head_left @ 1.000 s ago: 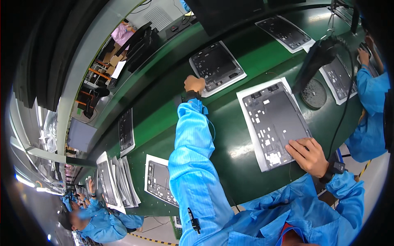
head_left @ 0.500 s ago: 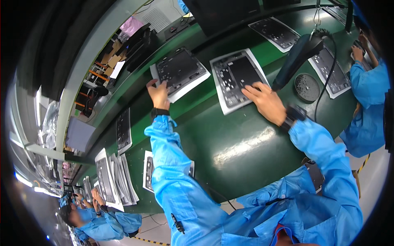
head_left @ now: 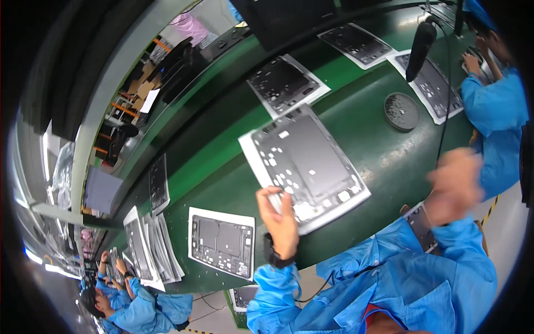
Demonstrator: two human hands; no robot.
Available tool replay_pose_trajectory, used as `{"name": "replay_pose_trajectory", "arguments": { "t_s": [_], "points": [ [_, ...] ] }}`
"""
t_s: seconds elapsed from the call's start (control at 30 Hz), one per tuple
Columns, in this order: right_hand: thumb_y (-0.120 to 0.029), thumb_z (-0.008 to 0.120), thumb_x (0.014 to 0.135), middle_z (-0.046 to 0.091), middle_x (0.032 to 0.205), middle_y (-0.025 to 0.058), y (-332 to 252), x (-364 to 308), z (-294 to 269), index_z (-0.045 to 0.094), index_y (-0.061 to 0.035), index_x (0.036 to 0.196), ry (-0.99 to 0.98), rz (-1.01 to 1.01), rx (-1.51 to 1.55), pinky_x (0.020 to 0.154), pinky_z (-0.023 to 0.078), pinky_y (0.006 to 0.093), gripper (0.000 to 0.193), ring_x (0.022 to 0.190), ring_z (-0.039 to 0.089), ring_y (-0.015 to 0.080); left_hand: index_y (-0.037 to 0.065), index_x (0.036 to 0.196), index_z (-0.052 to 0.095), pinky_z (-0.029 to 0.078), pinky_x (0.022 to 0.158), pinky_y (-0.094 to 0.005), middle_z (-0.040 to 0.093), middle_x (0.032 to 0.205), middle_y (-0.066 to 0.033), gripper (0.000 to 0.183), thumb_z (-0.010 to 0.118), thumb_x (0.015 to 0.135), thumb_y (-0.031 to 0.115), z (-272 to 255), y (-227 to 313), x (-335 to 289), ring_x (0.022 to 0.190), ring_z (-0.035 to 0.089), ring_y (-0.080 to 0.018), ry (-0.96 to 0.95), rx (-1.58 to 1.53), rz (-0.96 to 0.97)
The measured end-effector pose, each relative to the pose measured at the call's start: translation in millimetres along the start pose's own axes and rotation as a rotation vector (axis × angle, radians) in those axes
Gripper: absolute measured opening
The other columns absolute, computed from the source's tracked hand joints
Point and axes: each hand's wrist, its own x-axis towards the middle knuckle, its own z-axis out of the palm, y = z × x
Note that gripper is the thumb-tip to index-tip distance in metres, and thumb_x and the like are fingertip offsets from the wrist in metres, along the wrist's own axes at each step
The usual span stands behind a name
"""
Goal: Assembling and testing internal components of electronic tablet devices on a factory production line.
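My left hand [head_left: 279, 225] grips the near left edge of a dark flat device panel [head_left: 314, 153] backed by a white sheet. Small white pieces dot the panel, which lies at a slant in front of me. My right hand [head_left: 455, 186] is off to the right, beyond the table's near edge, its fingers smeared by motion. Just behind the gripped panel, a second dark panel [head_left: 283, 83] rests on its own white sheet. To the left of my left hand lies another panel [head_left: 222, 242], also on white paper.
A black hand tool [head_left: 421, 50] with a cable hangs at the right. Below it sits a round dark dish [head_left: 401, 111] of small parts. More panels [head_left: 359, 44] lie along the green table [head_left: 384, 150]. A stack of sheets [head_left: 161, 245] stands left. Co-workers [head_left: 495, 111] sit on both sides.
The gripped panel has come nearer to me, and the other has shifted right along the back. My right hand has left the panel and moved right and nearer. The hanging tool has swung away.
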Motion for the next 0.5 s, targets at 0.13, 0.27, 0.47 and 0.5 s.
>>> {"name": "replay_pose_trajectory", "arguments": {
  "t_s": [0.13, 0.27, 0.47, 0.5],
  "points": [
    [-0.019, 0.061, 0.099, 0.052, 0.148, 0.0176, 112.4, 73.6, -69.3, 0.043, 0.0017, 0.151, 0.319, 0.477, 0.051, 0.118, 0.036, 0.0391, 0.058, 0.136, 0.052, 0.0277, 0.003, 0.11, 0.053, 0.04, 0.097, -0.0296, 0.054, 0.105, -0.0059, 0.015, 0.061, 0.097, 0.001, 54.9, -8.3, -41.2, 0.103, 0.051, -0.0158, -0.157, -0.056, -0.102],
    [-0.014, 0.086, 0.083, 0.046, 0.154, 0.0183, 169.5, 75.3, 7.2, 0.022, -0.0062, 0.162, -0.011, 0.524, 0.331, 0.118, 0.036, 0.0404, 0.102, 0.142, 0.047, 0.0289, 0.005, 0.113, 0.051, 0.044, 0.086, -0.0298, 0.053, 0.102, -0.0062, 0.019, 0.062, 0.098, 0.004, 92.9, -10.5, -60.3, 0.096, 0.052, -0.014, -0.243, 0.025, -0.125],
    [-0.015, 0.064, 0.104, 0.066, 0.087, 0.006, 175.7, 100.6, 47.8, 0.046, -0.0036, 0.145, 0.261, 0.509, 0.487, 0.078, 0.052, 0.0264, 0.046, 0.077, 0.065, 0.0125, 0.001, 0.122, 0.058, 0.046, 0.085, -0.0447, 0.056, 0.109, -0.019, 0.038, 0.073, 0.09, 0.015, 96.0, 36.3, -28.7, 0.097, 0.059, -0.0363, -0.333, 0.752, 0.113],
    [-0.014, 0.059, 0.106, 0.063, 0.09, 0.0072, 175.7, 94.1, 46.7, 0.045, -0.0033, 0.146, 0.299, 0.533, 0.618, 0.076, 0.051, 0.026, 0.043, 0.075, 0.061, 0.0112, 0.001, 0.12, 0.061, 0.043, 0.087, -0.0464, 0.057, 0.111, -0.0182, 0.038, 0.075, 0.088, 0.016, 100.0, 27.8, -12.2, 0.1, 0.058, -0.0347, -0.321, 0.728, 0.324]
  ]
}}
